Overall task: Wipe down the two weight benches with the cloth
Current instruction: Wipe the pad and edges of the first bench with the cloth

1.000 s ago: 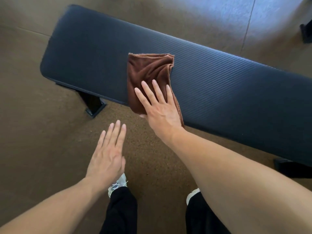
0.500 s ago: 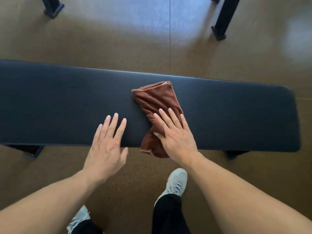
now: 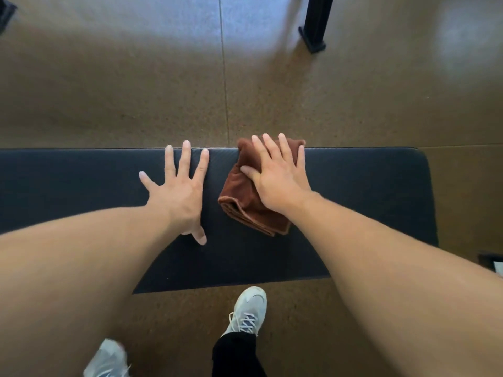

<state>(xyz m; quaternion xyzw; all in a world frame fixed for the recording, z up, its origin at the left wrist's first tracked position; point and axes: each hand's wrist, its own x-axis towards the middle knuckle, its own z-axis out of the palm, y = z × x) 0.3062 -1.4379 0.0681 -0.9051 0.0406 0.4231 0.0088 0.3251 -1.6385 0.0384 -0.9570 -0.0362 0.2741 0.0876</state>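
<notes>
A view from above, looking down past two bare forearms at a dark padded weight bench (image 3: 81, 186) that ran left to right across the picture, over a brown speckled floor (image 3: 136, 91).

The right hand (image 3: 277, 175) lay flat on a folded brown cloth (image 3: 245, 208), fingers straight and spread, pressing it against the pad rather than gripping it. The cloth sat near the right end of the bench, its far corner just over the far edge of the pad. The left hand (image 3: 179, 191) was flat too, fingers splayed, resting empty on the bare pad just beside the cloth, apparently as a brace.

Below the bench showed a pale laced trainer (image 3: 247, 314) and a black trouser leg (image 3: 234, 355), with a second, blurred trainer (image 3: 106, 360) at the bottom left. A black metal post (image 3: 315, 23) stood on the floor beyond.

As a judgement, wiping of this bench was under way, with the cloth working towards its right end. The pad showed no visible marks or wet streaks, so how much of it was already cleaned could not be told. No second bench was in view; it presumably remained to be done.
</notes>
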